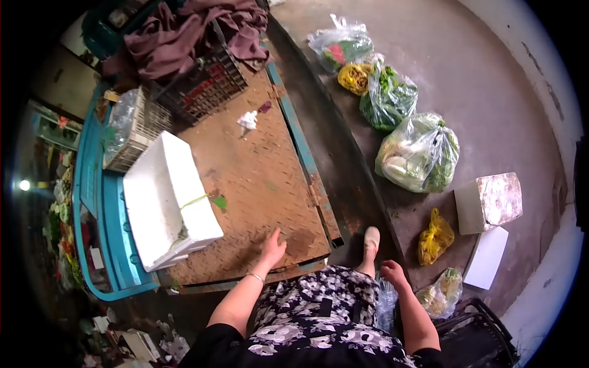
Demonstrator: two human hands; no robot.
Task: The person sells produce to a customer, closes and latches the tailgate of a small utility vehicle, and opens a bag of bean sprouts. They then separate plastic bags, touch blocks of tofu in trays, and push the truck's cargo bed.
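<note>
Metal bed [257, 178]: rust-brown, tread-patterned, edged in teal. The left hand [272, 250] is over its near part; fingers partly spread, index extended, nothing gripped. Contact with the plate cannot be confirmed from this angle.

Handling note (judgement): a flat palm set inboard of the rim would bear weight better than fingertips; the plate looks gritty, so slipping or scraping is possible.

On the bed, beside the left hand, an open white foam box [150, 214] lies against the teal side rail [116, 236]. Its walls look brittle; two hands under the base would be kinder than a pull on one edge. Farther along: a dark crate [202, 92], a pale crate [145, 132], maroon cloth [184, 37]. Green scrap [219, 202] on the plate.

Right hand [393, 272]: down at the person's side, fingers curled. A clear plastic bag [385, 305] is just below it; whether it is gripped, cannot tell.

Outermost, on the floor: a large bag of leafy vegetables [417, 153], a yellow bag [435, 240], and a foam block [488, 202] near a white slab [486, 258].
</note>
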